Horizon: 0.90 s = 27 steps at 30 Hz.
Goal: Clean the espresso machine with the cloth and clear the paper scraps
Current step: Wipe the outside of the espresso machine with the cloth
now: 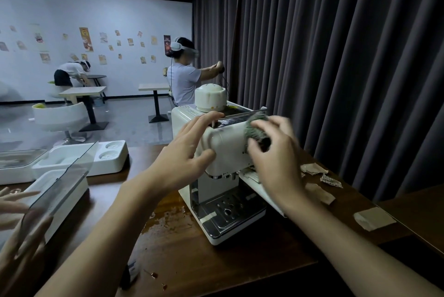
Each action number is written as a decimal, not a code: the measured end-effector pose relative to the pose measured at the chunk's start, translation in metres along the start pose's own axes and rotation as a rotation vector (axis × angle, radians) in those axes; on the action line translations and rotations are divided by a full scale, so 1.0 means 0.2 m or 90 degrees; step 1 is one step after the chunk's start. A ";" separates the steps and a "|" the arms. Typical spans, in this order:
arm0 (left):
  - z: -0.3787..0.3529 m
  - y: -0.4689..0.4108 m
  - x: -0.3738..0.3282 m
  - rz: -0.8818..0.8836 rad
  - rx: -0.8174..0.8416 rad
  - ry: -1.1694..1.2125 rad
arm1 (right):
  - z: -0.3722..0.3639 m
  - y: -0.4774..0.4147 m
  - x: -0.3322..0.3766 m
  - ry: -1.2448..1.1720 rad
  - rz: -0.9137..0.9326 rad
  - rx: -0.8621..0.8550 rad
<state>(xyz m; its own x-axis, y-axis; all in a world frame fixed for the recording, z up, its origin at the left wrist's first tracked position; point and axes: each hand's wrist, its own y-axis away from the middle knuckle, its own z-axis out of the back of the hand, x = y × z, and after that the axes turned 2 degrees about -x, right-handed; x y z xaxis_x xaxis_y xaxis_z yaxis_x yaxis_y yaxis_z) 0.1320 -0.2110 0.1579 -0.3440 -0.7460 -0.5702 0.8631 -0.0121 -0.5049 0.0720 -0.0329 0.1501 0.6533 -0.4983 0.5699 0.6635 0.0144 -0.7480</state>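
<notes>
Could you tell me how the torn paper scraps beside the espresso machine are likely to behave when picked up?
The paper scraps look thin and crumpled, so they are probably very light and floppy. They lie loose on the table, so a sweep may scatter them. The wet patch left of the espresso machine could make any scrap dragged through it limp.
</notes>
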 end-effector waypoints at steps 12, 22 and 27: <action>0.00 0.00 -0.02 0.015 -0.005 -0.002 | 0.03 -0.10 -0.10 0.004 0.020 0.021; -0.04 -0.02 -0.05 0.006 -0.038 -0.026 | 0.02 -0.03 -0.07 -0.047 0.155 0.067; -0.04 -0.12 -0.15 0.031 -0.055 -0.126 | 0.12 -0.16 -0.26 -0.062 -0.084 0.074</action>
<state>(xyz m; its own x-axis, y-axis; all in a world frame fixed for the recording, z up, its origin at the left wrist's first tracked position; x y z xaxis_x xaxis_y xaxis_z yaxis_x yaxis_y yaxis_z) 0.1194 -0.1819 0.1815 -0.2157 -0.8603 -0.4620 0.8390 0.0788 -0.5384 0.0259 0.0140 0.1528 0.5859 -0.4161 0.6954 0.7799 0.0564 -0.6234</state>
